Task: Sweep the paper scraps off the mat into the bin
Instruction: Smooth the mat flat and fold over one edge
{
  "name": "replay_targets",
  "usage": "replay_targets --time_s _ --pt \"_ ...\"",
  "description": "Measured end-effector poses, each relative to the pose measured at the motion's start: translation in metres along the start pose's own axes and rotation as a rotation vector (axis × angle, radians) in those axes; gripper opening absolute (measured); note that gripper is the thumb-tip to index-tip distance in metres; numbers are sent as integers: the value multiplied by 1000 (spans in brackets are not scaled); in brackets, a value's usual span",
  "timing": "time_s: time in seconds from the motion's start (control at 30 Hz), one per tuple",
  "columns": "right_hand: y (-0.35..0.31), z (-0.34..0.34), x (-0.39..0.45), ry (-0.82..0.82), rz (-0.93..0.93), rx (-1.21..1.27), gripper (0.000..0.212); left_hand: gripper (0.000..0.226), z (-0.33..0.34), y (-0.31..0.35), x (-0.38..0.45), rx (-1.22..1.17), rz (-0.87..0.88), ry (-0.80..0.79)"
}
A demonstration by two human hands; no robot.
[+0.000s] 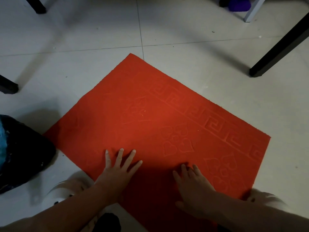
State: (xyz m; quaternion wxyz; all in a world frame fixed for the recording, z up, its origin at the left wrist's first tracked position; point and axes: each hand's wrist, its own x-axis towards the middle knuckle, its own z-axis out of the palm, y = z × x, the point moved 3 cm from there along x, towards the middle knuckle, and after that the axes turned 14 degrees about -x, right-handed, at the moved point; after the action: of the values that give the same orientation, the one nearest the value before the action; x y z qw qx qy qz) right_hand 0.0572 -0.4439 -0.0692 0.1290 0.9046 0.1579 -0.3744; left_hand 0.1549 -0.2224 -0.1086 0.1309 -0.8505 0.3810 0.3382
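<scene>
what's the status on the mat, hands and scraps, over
Left hand and right hand both flat on red mat, fingers spread. No scraps visible beyond tiny specks. Dark bag at mat's left edge.

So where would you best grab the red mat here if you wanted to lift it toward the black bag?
Probably the far corner of the red mat, taken from beyond: it juts free on bare tile. Both the left hand and right hand lie flat on the near part.

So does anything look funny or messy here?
The red mat lies crooked to the floor tile lines. Only a couple of tiny specks show on it. Both hands, left and right, rest flat on it.
</scene>
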Motion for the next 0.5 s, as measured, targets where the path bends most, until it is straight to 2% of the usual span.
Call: replay_targets --time_s 0.13,0.23,0.37,0.5 --pt "-4 4 -2 33 -12 -37 94 112 -5 1 1 57 132 -49" --pt "5 4 5 77 -3 -77 89 120 -3 7 2 98 211 -87" --pt "23 -1 22 92 28 -140 88 118 -5 9 8 43 169 -118" --pt "39 -16 35 110 75 -61 82 121 -16 4 13 -53 106 -116"
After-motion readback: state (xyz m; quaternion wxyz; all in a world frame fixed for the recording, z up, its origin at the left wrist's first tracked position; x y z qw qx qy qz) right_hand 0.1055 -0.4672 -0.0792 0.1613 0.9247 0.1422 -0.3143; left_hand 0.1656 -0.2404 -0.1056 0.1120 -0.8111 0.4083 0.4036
